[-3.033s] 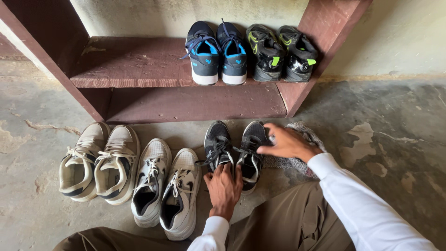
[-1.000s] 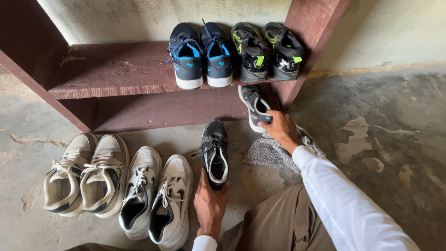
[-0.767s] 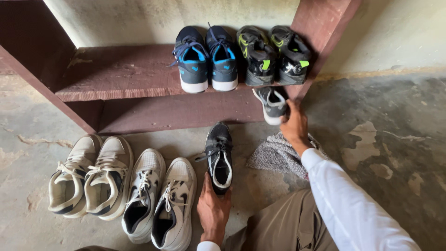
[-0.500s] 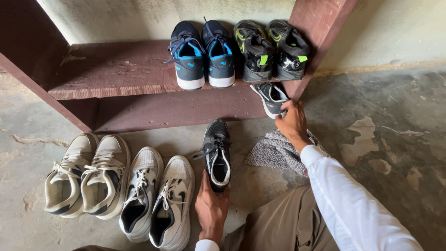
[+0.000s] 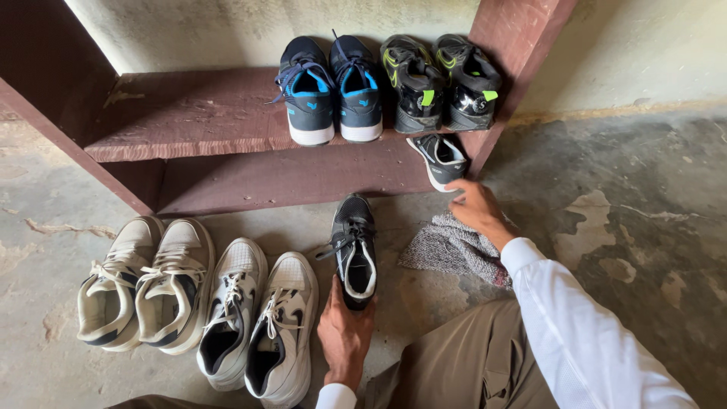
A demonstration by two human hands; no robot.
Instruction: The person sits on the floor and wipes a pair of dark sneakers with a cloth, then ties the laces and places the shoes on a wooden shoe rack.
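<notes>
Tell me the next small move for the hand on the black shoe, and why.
Probably lift the black shoe on the floor toward the lower shelf. The left hand grips its heel, its mate sits on that shelf near the right upright, and the right hand hangs empty above the grey cloth.

Bare, patchy concrete floor (image 5: 621,227), cracked and stained, under soft daylight; against a pale, scuffed plaster wall (image 5: 227,30), a low dark-red wooden shelf unit (image 5: 189,113) with worn, chipped boards, slanted side panels and a shadowed lower compartment.
</notes>
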